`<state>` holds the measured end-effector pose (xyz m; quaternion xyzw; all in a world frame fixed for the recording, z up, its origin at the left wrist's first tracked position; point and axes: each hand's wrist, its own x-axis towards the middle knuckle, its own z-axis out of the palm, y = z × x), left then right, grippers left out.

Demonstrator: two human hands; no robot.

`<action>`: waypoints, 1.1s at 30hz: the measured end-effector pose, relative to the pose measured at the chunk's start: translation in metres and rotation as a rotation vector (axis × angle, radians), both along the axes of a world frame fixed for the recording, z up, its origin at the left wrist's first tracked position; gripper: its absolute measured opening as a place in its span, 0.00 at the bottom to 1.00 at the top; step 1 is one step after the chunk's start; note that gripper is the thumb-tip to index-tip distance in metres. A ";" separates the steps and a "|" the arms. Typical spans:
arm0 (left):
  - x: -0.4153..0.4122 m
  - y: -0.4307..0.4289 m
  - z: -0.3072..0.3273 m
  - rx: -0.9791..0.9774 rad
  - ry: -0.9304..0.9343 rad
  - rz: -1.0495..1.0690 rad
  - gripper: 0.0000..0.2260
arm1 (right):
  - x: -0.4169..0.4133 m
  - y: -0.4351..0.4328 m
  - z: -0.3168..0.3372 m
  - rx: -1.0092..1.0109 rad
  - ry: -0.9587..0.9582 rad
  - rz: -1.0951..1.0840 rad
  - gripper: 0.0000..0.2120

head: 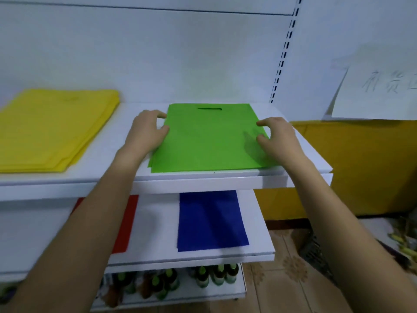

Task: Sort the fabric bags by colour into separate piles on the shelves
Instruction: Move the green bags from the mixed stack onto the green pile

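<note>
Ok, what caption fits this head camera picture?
Left hand and right hand touch the green bags on the shelf beside yellow bags.

The single wide-angle view sits on the person's head, close to the shelves [198, 180], facing the back wall [158, 53] and tilted down so the lower shelf edges and floor [288, 251] show.

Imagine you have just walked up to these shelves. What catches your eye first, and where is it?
The bright green bags on the right of the upper shelf stand out first, with the left hand and right hand touching their side edges. Next comes the yellow pile at that shelf's left. On the lower shelf lie a blue bag and a red bag, partly hidden by the left arm.
</note>
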<state>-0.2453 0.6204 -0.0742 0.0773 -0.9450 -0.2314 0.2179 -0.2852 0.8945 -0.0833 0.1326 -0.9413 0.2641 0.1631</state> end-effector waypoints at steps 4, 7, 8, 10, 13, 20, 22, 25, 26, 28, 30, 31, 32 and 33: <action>0.045 0.016 0.009 0.043 0.220 0.012 0.16 | 0.028 -0.018 0.009 -0.124 0.171 0.221 0.16; 0.087 0.012 0.012 0.059 0.328 0.029 0.16 | 0.059 -0.047 0.006 -0.211 0.220 0.439 0.18; 0.103 0.009 0.013 0.069 0.368 0.049 0.16 | 0.070 -0.057 0.003 -0.231 0.224 0.517 0.18; 0.138 0.003 0.011 0.111 0.465 0.106 0.17 | 0.095 -0.078 -0.004 -0.256 0.235 0.669 0.18; 0.196 -0.004 -0.003 0.180 0.564 0.242 0.14 | 0.135 -0.105 -0.021 -0.328 0.222 0.864 0.18; 0.315 -0.042 -0.052 0.202 0.545 0.552 0.13 | 0.217 -0.178 -0.066 -0.387 0.023 1.093 0.19; 0.343 -0.058 -0.065 0.229 0.540 0.616 0.12 | 0.237 -0.202 -0.077 -0.373 -0.027 1.119 0.18; 0.381 -0.085 -0.082 0.248 0.520 0.666 0.13 | 0.267 -0.240 -0.089 -0.371 -0.086 1.153 0.17; 0.393 -0.095 -0.085 0.253 0.509 0.675 0.13 | 0.278 -0.251 -0.093 -0.374 -0.097 1.165 0.17; 0.417 -0.116 -0.092 0.268 0.479 0.690 0.14 | 0.297 -0.273 -0.099 -0.382 -0.103 1.181 0.17; 0.440 -0.136 -0.098 0.285 0.457 0.701 0.13 | 0.314 -0.292 -0.105 -0.388 -0.113 1.171 0.17; 0.451 -0.146 -0.101 0.289 0.451 0.703 0.12 | 0.323 -0.301 -0.107 -0.388 -0.119 1.157 0.17; 0.462 -0.156 -0.104 0.287 0.445 0.702 0.12 | 0.331 -0.310 -0.110 -0.390 -0.120 1.144 0.18; 0.472 -0.165 -0.106 0.286 0.437 0.702 0.13 | 0.339 -0.319 -0.112 -0.395 -0.122 1.136 0.18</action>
